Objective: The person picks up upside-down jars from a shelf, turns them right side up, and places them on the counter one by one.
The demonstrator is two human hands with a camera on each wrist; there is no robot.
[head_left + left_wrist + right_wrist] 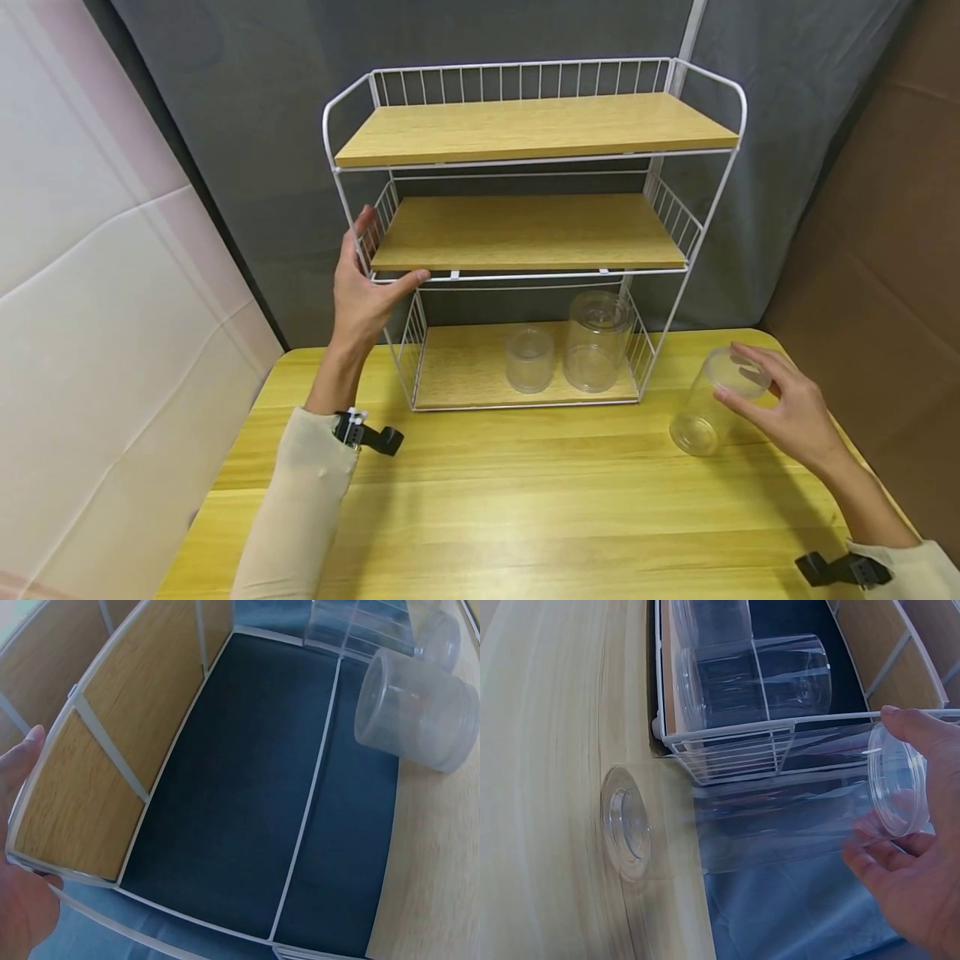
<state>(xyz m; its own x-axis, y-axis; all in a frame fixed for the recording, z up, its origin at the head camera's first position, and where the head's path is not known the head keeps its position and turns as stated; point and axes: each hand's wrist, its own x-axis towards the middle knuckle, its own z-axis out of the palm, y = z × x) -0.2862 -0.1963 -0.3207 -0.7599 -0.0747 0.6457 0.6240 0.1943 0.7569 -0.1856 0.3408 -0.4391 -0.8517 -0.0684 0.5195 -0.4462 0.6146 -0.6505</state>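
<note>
A white wire shelf rack (480,277) with three wooden boards stands on the table. My left hand (363,292) grips its left side at the middle board, thumb along the front edge and fingers around the outside. In the left wrist view only part of that hand (26,900) shows. At the rack's right, my right hand (787,408) holds a tall clear jar (705,408) by its top rim, thumb and fingers on opposite sides. The jar leans slightly, its base at or just above the table; I cannot tell which. In the right wrist view the jar (780,825) looks see-through and empty.
On the rack's bottom board (465,367) stand a short clear jar (529,362) and, to its right, taller clear jar shapes (596,350) that overlap. A grey cloth (247,167) hangs behind, a white sheet (112,292) at left, a brown panel (885,250) at right.
</note>
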